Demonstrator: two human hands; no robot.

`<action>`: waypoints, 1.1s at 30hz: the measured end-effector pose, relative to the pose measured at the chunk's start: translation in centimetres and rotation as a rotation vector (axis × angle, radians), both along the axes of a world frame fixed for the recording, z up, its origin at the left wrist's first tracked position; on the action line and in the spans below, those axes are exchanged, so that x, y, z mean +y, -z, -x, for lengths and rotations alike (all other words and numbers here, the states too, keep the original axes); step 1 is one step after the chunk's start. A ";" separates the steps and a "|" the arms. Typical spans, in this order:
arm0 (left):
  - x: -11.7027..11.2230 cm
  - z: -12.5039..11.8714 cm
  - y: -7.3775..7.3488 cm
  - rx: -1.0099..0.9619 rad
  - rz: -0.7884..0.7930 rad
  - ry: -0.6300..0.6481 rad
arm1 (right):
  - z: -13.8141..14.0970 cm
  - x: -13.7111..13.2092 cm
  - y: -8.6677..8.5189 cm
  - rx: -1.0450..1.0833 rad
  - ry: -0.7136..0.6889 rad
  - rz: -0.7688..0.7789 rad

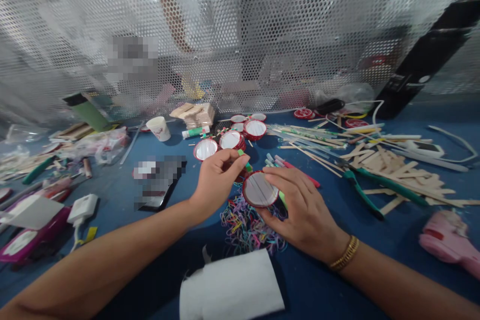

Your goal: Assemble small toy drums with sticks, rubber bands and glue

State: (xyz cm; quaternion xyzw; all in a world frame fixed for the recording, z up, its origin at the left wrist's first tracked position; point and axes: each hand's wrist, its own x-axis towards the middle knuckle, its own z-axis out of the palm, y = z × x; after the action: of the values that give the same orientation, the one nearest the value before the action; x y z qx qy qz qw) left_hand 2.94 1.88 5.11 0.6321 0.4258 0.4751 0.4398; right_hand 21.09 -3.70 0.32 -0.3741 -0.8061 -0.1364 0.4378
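My right hand (300, 200) grips a small round mirror-like disc (261, 189) with a red rim, its pale face turned towards me. Just left of it, my left hand (221, 175) is closed in a pinch at a short green piece (246, 162), which sits by the disc's upper edge. Whether the piece is joined to the disc, I cannot tell. Below both hands lies a tangle of coloured threads (251, 227). More red-rimmed discs (205, 150) rest behind my left hand, some of them stacked.
A white roll (230, 287) lies in front of me. To the right are green-handled pliers (363, 195), wooden sticks (401, 170) and a pink glue gun-like tool (446, 237). A phone (161, 185) and paper cup (158, 129) stand left; perforated metal mesh (225, 25) rises behind.
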 end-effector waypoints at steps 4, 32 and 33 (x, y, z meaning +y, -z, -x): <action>0.0 0.0 0.1 -0.003 -0.006 0.000 | 0.0 0.0 0.0 0.003 0.002 0.003; -0.6 -0.3 0.0 -0.029 0.008 -0.023 | 0.1 0.0 -0.3 -0.009 0.035 -0.024; -0.6 -0.4 0.0 -0.033 0.013 -0.024 | 0.1 0.0 -0.3 -0.009 0.036 -0.022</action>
State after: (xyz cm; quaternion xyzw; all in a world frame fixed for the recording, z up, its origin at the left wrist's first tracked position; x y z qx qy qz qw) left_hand 3.29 1.27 5.14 0.6162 0.4289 0.4881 0.4451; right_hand 20.96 -3.75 0.57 -0.3829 -0.7997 -0.1549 0.4357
